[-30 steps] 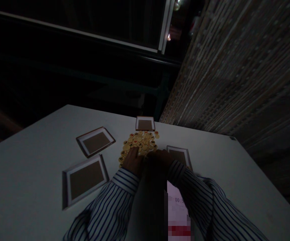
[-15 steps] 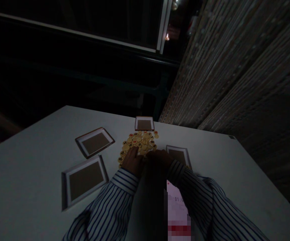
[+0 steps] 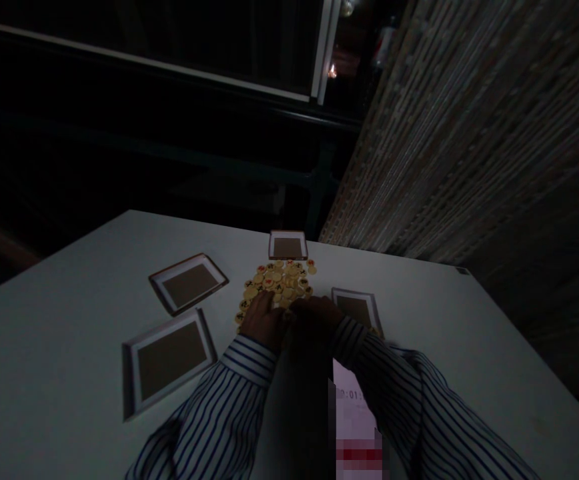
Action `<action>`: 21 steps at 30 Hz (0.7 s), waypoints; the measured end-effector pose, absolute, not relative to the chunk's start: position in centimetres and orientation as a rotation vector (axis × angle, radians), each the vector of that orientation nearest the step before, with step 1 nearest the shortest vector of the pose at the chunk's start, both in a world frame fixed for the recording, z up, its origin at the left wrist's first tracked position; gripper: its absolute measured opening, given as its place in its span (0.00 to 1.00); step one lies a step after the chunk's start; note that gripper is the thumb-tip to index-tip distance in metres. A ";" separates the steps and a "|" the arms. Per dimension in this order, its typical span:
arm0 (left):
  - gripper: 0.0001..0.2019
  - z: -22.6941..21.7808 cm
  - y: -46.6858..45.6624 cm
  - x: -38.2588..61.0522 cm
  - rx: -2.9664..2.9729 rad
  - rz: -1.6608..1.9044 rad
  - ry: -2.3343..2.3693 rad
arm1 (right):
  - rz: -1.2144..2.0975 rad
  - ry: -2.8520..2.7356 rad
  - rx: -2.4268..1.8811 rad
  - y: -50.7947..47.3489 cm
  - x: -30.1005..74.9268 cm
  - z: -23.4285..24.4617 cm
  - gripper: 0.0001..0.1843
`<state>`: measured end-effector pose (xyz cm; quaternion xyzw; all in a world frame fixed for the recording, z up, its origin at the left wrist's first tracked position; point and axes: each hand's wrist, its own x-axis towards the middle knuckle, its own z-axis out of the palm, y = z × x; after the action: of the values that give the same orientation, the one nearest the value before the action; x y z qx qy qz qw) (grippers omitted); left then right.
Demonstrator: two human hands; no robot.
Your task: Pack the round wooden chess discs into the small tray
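Note:
A heap of round, pale Chinese chess pieces (image 3: 278, 285), marked with red or black characters, lies on the white table. My left hand (image 3: 263, 319) rests at the near left side of the heap, its visible fingers stretched over the pieces. Facing it from the right, my right hand (image 3: 318, 316) has its fingers bent together at the near edge of the heap. Whatever is in those fingers is lost in the dark. Just beyond the right hand is a shallow tray (image 3: 358, 307), partly covered by my wrist.
Two shallow trays, an upper one (image 3: 189, 283) and a lower one (image 3: 172, 360), lie on the left of the white table (image 3: 444, 360). A small tray (image 3: 288, 247) sits behind the heap. A lit screen (image 3: 354, 407) shows between my forearms. A string curtain (image 3: 419, 133) hangs at right.
My right fingers have shifted very slightly at the near edge of the heap. My left hand stays nearly in place, and the trays have not moved.

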<state>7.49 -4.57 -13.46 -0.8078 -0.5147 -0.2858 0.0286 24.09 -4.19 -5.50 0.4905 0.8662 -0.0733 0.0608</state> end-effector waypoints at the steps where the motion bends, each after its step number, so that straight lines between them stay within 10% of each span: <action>1: 0.12 -13.4 -4.6 7.5 -2.491 -0.871 -1.592 | -0.232 2.616 1.484 -4.2 24.0 -5.4 0.16; 21: 0.13 -12.9 -4.9 7.9 -2.492 -0.846 -1.624 | -0.298 2.609 1.473 -4.1 23.9 -5.4 0.16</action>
<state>7.91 -4.86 -12.95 -0.8056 -0.5250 -0.2736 0.0248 23.86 -4.08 -5.41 0.4882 0.8647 -0.0986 0.0652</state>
